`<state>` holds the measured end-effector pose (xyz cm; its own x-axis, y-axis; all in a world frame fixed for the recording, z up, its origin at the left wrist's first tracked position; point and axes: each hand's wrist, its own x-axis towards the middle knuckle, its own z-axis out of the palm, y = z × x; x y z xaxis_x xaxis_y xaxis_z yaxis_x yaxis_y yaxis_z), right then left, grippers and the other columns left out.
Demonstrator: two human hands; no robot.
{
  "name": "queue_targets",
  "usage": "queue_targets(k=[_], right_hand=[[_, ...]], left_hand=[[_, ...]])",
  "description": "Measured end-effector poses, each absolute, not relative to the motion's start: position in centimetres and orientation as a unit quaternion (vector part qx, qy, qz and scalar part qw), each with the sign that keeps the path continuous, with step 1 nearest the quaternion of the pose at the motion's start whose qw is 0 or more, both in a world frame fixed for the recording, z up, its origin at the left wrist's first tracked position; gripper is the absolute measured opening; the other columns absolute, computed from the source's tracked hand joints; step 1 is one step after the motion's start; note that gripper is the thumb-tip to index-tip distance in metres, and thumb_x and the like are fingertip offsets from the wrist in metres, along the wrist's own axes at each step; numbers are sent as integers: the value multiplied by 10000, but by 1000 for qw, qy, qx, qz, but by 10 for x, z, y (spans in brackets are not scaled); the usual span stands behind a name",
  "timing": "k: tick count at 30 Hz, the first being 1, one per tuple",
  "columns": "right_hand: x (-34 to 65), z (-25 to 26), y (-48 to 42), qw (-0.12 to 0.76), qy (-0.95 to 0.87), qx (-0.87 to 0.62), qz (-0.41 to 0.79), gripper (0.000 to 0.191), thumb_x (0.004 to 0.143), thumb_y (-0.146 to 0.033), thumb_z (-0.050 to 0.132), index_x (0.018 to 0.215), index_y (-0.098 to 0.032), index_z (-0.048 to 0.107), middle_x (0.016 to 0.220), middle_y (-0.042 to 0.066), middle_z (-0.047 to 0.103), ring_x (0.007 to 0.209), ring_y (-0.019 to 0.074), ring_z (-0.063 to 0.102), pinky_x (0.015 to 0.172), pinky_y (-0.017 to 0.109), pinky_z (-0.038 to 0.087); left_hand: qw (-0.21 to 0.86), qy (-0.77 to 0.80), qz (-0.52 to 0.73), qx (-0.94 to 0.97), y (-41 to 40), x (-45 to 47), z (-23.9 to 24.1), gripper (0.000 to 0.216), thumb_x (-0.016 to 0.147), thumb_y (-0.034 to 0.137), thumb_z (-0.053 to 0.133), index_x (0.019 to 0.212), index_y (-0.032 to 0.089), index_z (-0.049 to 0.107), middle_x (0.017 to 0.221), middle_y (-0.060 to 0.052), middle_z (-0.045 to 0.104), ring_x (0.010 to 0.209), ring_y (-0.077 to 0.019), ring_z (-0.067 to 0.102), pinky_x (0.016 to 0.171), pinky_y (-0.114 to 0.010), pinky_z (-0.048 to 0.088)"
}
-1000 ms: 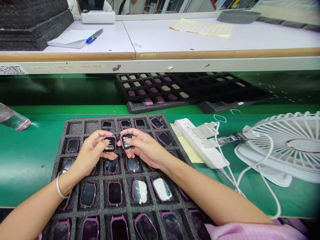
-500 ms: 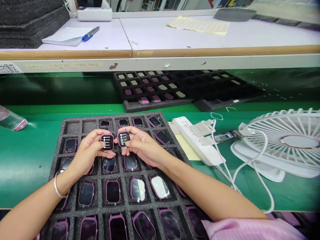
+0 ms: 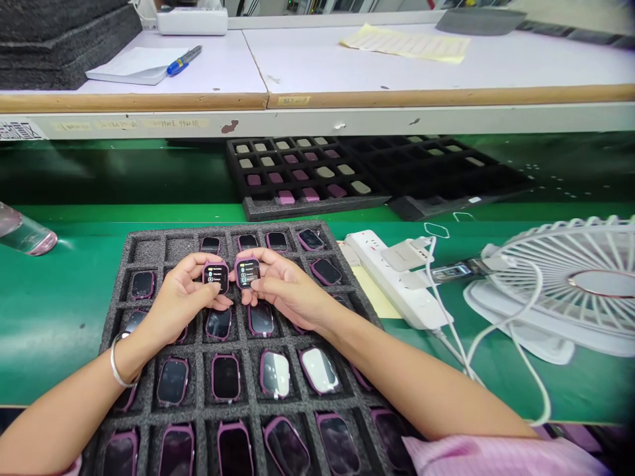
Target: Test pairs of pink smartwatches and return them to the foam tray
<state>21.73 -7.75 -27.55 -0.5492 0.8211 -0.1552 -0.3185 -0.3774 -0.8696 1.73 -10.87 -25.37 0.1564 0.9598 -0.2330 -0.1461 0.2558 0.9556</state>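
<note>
My left hand (image 3: 186, 291) grips a purple smartwatch body (image 3: 215, 276) whose lit screen shows a menu list; the thumb rests on the lower part of the screen. In my right hand (image 3: 282, 284) is a second purple smartwatch body (image 3: 247, 272), also lit with a list, with the thumb at its lower right edge. The two watches are side by side, a small gap between them. Both are above a dark grey foam tray (image 3: 198, 416) with many compartments, most holding purple watch bodies with dark screens (image 3: 225, 378). Forearms and hands cover some compartments.
To the right lie a white power strip (image 3: 377, 264), a small USB meter (image 3: 454, 271), white cables and a white fan (image 3: 590, 277). More foam trays (image 3: 307, 208) sit under the shelf (image 3: 317, 121). A clear bottle (image 3: 30, 235) lies at left; a pen (image 3: 184, 61) and notepad (image 3: 133, 66) are above.
The list on the left watch has shifted, with the left thumb now lower right on its screen. The whole view has moved slightly; both hands still hold their watches.
</note>
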Motion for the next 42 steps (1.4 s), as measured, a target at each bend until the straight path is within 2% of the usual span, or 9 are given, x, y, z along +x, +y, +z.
queue_targets(k=[9, 15, 30, 33, 42], right_hand=[[216, -277, -77, 368, -410, -305, 777, 496, 717, -85, 690, 1178, -205, 552, 1013, 30, 741, 649, 107, 697, 592, 214, 514], [216, -277, -77, 366, -422, -317, 766, 389, 745, -126, 707, 1106, -196, 578, 993, 34, 748, 610, 101, 688, 552, 206, 495], [215, -278, -78, 366, -437, -346, 745, 333, 795, -272, 769, 1057, -189, 582, 871, 16, 743, 525, 84, 611, 488, 201, 423], [215, -278, -78, 363, -437, -352, 744, 322, 795, -268, 766, 1052, -190, 587, 869, 18, 749, 512, 80, 605, 478, 197, 410], [215, -275, -80, 362, -431, -340, 754, 356, 746, -164, 732, 1072, -198, 596, 911, 15, 749, 567, 96, 641, 537, 217, 482]], left_hand=[[637, 476, 442, 416, -110, 17, -256, 449, 710, 236, 762, 1119, 174, 589, 1049, -45, 726, 656, -181, 765, 657, -295, 656], [654, 479, 434, 393, -109, 16, -254, 381, 742, 301, 713, 1084, 162, 616, 992, -64, 770, 617, -198, 758, 635, -320, 658], [661, 476, 429, 390, -111, 17, -255, 322, 770, 325, 738, 1030, 169, 631, 893, -11, 747, 593, -190, 756, 590, -287, 655], [660, 472, 428, 397, -111, 17, -255, 309, 778, 317, 735, 1031, 171, 631, 904, -15, 753, 599, -183, 757, 601, -281, 654], [644, 477, 428, 416, -111, 16, -254, 320, 755, 281, 728, 1040, 173, 631, 951, -38, 760, 611, -185, 755, 612, -298, 655]])
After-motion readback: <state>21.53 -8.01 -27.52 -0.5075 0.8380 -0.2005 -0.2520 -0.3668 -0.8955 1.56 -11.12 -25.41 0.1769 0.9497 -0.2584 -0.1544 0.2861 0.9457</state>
